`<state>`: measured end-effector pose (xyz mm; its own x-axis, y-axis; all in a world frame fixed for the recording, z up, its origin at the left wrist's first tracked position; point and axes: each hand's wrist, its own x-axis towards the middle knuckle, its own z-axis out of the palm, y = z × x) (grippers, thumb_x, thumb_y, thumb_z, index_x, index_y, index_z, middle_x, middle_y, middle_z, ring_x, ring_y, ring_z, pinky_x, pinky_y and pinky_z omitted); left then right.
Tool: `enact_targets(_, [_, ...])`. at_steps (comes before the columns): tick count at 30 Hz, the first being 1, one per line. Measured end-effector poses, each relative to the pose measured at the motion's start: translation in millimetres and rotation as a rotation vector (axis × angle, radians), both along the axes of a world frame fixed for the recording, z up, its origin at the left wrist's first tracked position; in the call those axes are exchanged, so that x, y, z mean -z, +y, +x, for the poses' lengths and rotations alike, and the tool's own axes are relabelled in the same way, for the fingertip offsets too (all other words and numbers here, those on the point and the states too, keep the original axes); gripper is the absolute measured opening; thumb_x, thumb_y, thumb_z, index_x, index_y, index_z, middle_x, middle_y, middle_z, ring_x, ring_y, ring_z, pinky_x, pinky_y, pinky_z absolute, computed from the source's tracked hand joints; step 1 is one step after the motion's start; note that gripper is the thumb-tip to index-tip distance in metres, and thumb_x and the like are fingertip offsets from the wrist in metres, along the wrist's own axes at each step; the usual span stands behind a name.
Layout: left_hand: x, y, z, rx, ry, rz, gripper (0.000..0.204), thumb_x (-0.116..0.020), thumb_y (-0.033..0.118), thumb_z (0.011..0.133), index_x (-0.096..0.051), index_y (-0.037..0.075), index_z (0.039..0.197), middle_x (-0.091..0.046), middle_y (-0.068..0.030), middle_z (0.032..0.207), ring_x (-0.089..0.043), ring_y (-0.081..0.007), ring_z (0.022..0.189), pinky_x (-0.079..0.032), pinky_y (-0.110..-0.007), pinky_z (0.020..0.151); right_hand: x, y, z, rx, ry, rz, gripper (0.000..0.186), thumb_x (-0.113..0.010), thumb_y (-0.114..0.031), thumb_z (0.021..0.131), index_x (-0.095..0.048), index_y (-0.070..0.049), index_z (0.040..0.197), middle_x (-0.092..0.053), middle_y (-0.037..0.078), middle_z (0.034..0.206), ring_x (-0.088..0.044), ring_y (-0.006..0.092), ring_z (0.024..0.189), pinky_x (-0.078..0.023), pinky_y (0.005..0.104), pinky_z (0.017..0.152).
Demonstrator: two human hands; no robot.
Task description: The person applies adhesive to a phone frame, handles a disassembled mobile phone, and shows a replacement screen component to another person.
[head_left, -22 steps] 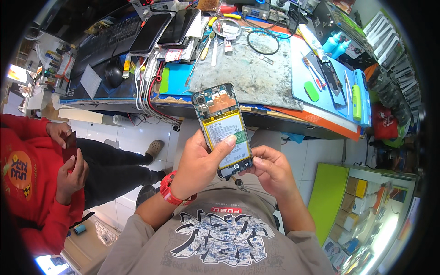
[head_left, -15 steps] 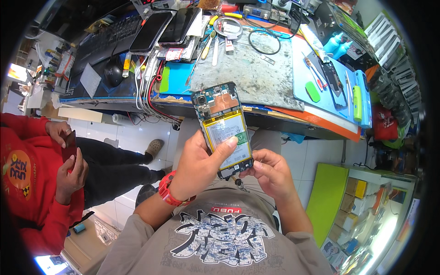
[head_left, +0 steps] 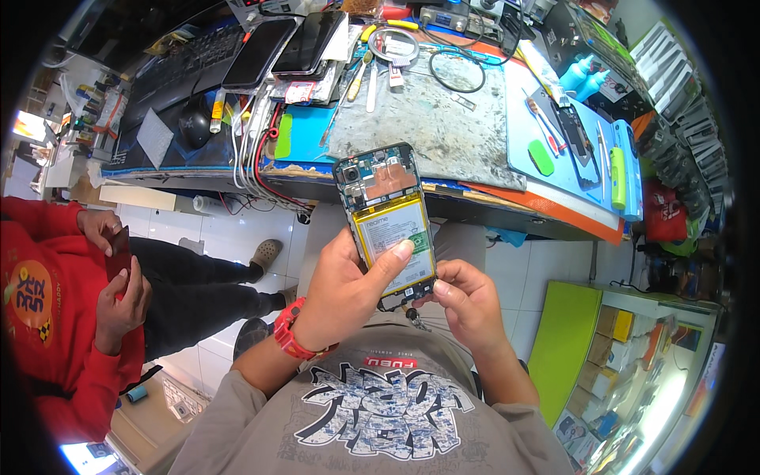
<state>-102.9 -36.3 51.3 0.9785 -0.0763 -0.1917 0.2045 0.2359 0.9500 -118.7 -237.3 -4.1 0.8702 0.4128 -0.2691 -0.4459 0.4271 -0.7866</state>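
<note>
An opened phone (head_left: 380,237), back off, shows its circuit board, copper-coloured shield and yellow-edged battery, and is held upright over my lap, top toward the bench. My left hand (head_left: 332,293), below a red wristwatch, grips the phone by its left side with the thumb lying across the battery. My right hand (head_left: 471,301) has curled fingers at the phone's lower right corner, thumb and index pinched on that edge; some fingertips are hidden behind it.
The bench holds a stained grey mat (head_left: 419,111), stacked phones (head_left: 309,43), cables, a mouse (head_left: 194,123) and a blue mat (head_left: 522,134) with tools. A person in red (head_left: 71,317) stands left holding a dark thing. A lit cabinet (head_left: 641,380) stands lower right.
The phone has tilted slightly, its lower end shifting a little. My right thumb and index have moved slightly at the corner. My left hand keeps its grip.
</note>
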Motion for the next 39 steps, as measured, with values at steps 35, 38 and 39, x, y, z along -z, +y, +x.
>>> enact_targets(35, [7, 10, 14, 0.028, 0.238, -0.312, 0.039, -0.063, 0.008, 0.097, -0.051, -0.005, 0.133, -0.066, -0.0126, 0.123, -0.069, -0.0174, 0.105, -0.057, -0.034, 0.091, -16, -26, 13, 0.167, -0.831, -0.44, 0.035, -0.063, -0.023, 0.1, -0.058, 0.001, 0.126, -0.063, 0.019, 0.12, -0.061, 0.0305, 0.11, -0.048, 0.0421, 0.094])
enact_targets(38, [4, 17, 13, 0.018, 0.214, -0.355, 0.038, -0.063, 0.007, 0.097, -0.052, -0.004, 0.132, -0.067, -0.012, 0.12, -0.069, -0.0178, 0.105, -0.058, -0.034, 0.089, -22, -30, 34, 0.097, 0.149, 0.598, 0.05, -0.046, -0.039, 0.108, -0.054, 0.001, 0.137, -0.061, 0.019, 0.131, -0.058, 0.0323, 0.12, -0.049, 0.0466, 0.098])
enact_targets(39, [2, 20, 12, -0.016, 0.205, -0.359, 0.038, -0.062, 0.007, 0.097, -0.052, -0.003, 0.132, -0.068, -0.0118, 0.12, -0.07, -0.0179, 0.104, -0.058, -0.034, 0.089, -13, -33, 37, 0.087, 0.159, 0.648, 0.062, -0.034, -0.048, 0.11, -0.047, 0.001, 0.145, -0.058, 0.018, 0.139, -0.054, 0.0337, 0.127, -0.049, 0.051, 0.099])
